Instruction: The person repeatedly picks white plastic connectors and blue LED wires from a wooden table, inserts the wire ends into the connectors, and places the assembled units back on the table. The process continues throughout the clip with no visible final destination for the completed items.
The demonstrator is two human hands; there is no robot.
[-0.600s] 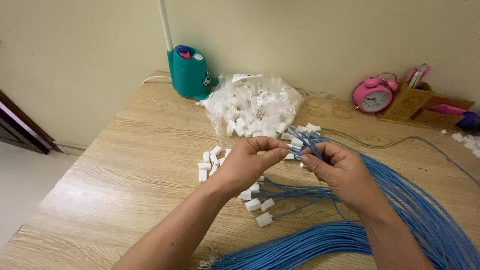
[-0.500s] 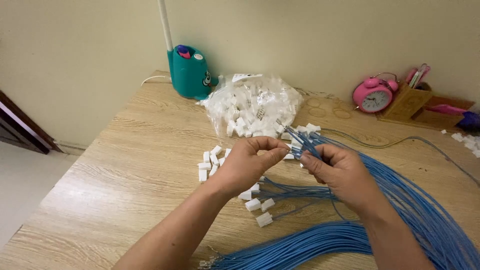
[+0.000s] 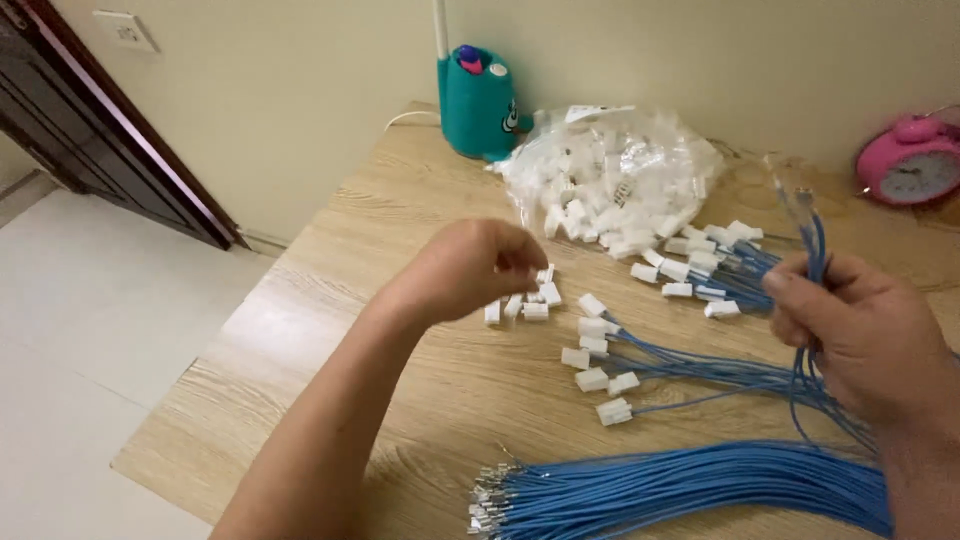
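My left hand (image 3: 468, 266) hovers with curled fingers over a small heap of loose white plastic connectors (image 3: 522, 306) on the wooden table (image 3: 330, 300); whether a connector sits in its fingertips is hidden. My right hand (image 3: 860, 335) is at the right, closed on a few thin blue wires (image 3: 812, 235) whose metal-tipped ends stick up above the fist. Between the hands lie blue wires fitted with white connectors (image 3: 598, 362). A thick bundle of blue wires with bare metal terminals (image 3: 680, 490) lies along the near edge.
A clear plastic bag full of white connectors (image 3: 610, 178) sits at the back, with a teal lamp base (image 3: 478, 102) to its left and a pink alarm clock (image 3: 915, 162) at the far right. The table's left edge drops to a pale floor; a dark door (image 3: 100, 130) stands beyond.
The hands, close together at the middle before, have parted. My left hand moved left over the loose connectors, and my right hand drew right with the blue wires.
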